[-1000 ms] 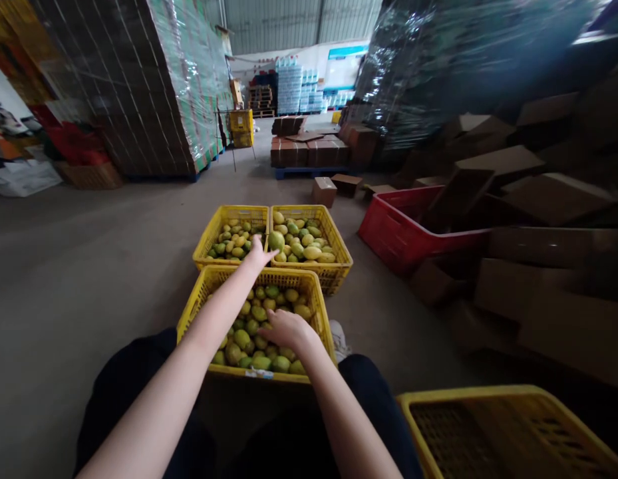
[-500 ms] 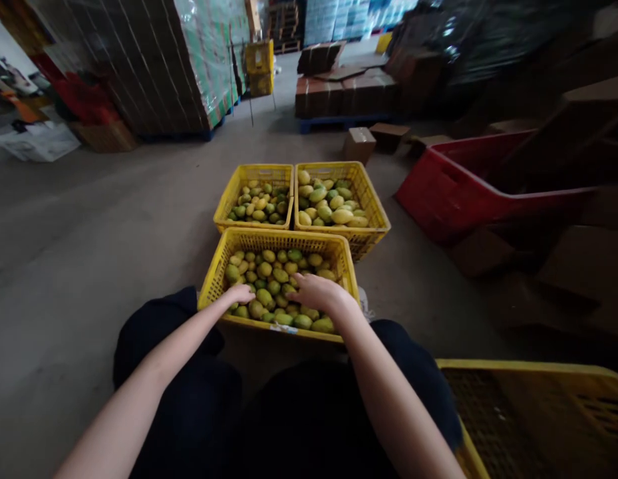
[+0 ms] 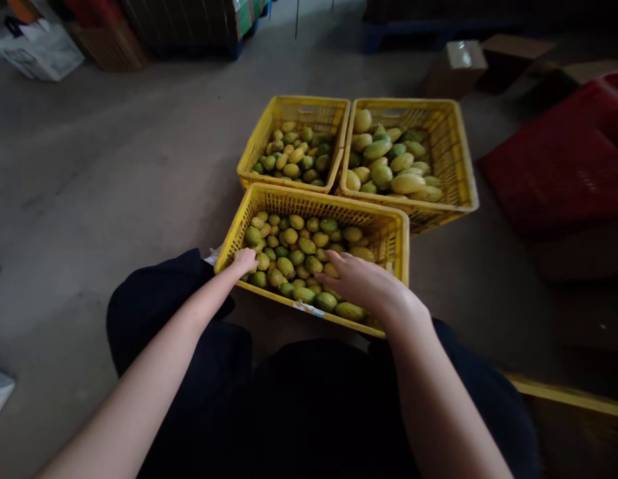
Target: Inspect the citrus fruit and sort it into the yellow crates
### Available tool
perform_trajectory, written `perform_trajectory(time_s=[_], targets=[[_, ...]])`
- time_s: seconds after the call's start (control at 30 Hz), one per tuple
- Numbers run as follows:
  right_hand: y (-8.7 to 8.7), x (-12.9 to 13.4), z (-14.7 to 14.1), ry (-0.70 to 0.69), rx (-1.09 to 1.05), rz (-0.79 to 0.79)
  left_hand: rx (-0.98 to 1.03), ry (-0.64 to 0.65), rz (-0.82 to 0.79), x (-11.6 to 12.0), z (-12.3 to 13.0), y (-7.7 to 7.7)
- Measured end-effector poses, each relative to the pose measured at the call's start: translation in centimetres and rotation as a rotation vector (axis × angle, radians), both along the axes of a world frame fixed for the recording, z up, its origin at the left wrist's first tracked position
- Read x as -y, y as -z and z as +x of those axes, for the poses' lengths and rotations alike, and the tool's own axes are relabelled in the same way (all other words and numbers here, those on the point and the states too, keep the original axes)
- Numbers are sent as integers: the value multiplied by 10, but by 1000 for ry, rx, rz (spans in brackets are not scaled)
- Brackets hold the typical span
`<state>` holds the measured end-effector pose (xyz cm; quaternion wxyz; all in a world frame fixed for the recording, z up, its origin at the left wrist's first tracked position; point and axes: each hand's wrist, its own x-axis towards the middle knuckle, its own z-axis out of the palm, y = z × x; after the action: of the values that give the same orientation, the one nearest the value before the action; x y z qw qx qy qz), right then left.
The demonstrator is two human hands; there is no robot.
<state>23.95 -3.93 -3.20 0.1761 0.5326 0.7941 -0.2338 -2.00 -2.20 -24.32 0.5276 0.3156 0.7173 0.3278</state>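
Observation:
A yellow crate [image 3: 402,249] stands in front of my knees, with many green and yellow fruits [image 3: 307,246] in it. At its left end my left hand [image 3: 245,261] touches the fruits; its fingers are too small and blurred to read. My right hand [image 3: 349,274] lies over the fruits on the right half, palm down, fingers spread, gripping nothing visible. Behind stand two more yellow crates, the left one [image 3: 245,159] with small fruits and the right one [image 3: 465,159] with larger, longer fruits.
A red bin [image 3: 563,153] stands at the right. Cardboard boxes [image 3: 453,70] and a blue pallet [image 3: 438,30] are at the back. Another yellow crate edge [image 3: 573,397] shows at the lower right, a white bag [image 3: 42,53] at the upper left.
The view has tilted down and turned left, so the crates look larger and further right. My right hand remains spread over the fruits, and my left hand is nearer the crate's left end.

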Motion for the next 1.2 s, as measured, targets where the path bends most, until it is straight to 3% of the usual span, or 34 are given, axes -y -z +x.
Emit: perform_trajectory(time_s=[0.27,0.43,0.73,0.9,1.03,1.13,1.2], targets=[[-1,-1,4,24,28,11,-118,152,-41,-20,35,24],[-3,3,10,25,9,18,-172,253,-49,-30,44,27],[-8,5,13,25,-17,20,-582,859,-158,-43,27,20],[-7,2,14,21,-62,-3,-708,1092,-135,-33,13,-3],[-2,-5,11,38,-132,-8,-705,1129,-50,-19,10,-30],[3,-11,5,142,-292,13,-649,1084,72,-20,16,-65],[7,-15,-1,330,-479,44,-591,1033,192,-28,23,-98]])
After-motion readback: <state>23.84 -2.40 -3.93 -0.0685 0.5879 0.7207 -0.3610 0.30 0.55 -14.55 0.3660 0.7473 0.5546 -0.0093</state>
